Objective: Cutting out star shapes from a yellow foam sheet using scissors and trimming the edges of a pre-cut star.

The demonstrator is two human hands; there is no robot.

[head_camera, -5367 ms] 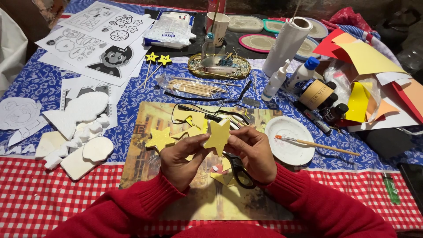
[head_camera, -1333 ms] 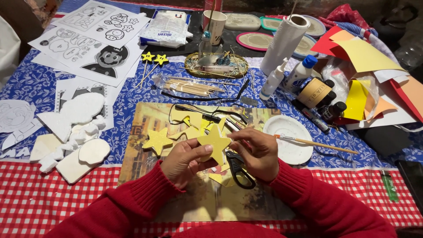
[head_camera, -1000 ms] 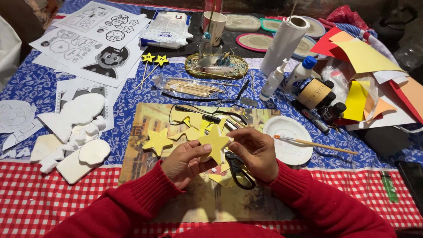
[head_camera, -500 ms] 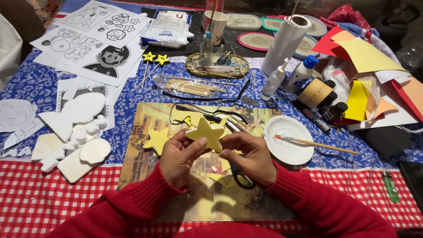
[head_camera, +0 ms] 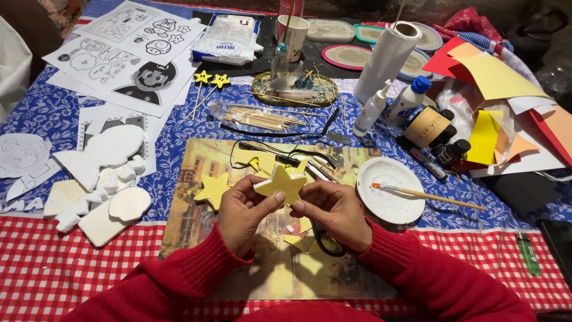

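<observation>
Both hands, left hand [head_camera: 241, 210] and right hand [head_camera: 333, 210], pinch 1 thick yellow star [head_camera: 281, 183] by its edges above the picture board [head_camera: 190, 197], face kept visible.

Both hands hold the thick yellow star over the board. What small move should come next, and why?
Probably press the edges together all round. The left hand and right hand pinch the yellow star from both sides, and its pale side edge shows a thick foam layer under the yellow face, so the layers may need firm squeezing before it is set down.
</observation>
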